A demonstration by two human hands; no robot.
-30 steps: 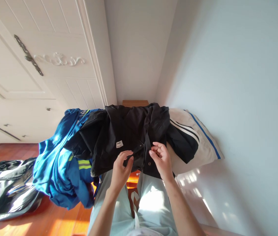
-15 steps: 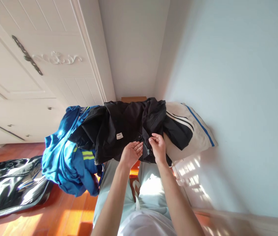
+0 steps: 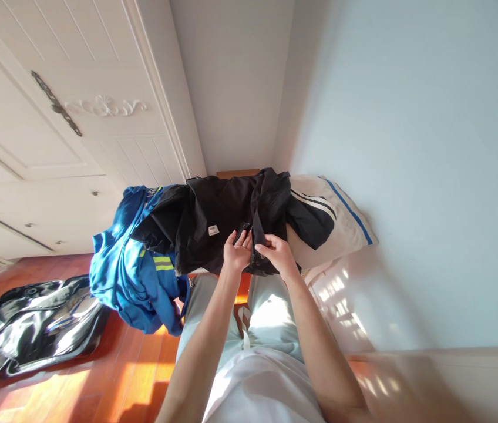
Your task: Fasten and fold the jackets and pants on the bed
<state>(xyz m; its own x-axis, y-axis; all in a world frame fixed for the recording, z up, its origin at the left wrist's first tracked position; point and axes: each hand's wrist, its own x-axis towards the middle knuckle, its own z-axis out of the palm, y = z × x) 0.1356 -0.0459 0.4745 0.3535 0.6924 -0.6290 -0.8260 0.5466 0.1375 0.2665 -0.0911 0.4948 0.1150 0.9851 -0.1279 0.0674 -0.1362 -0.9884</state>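
Note:
A black jacket with a small white label lies spread across a pile in front of me. At its zipped front edge, my left hand rests palm up with the fingers stretched out against the cloth. Just to the right, my right hand pinches the jacket's edge beside the zipper, thumb against fingers. Under the jacket's left part is a blue garment with yellow-green stripes. A black sleeve with white stripes lies over a beige cloth with a blue band on the right.
White cabinets with dark handles stand at the left. A pale blue wall rises close on the right. On the wooden floor at lower left lies a shiny black plastic bag-like item. My legs are directly below the pile.
Both hands have moved slightly up along the jacket's front edge in the view. My left hand's fingers now point more upward. The whole view has shifted a little.

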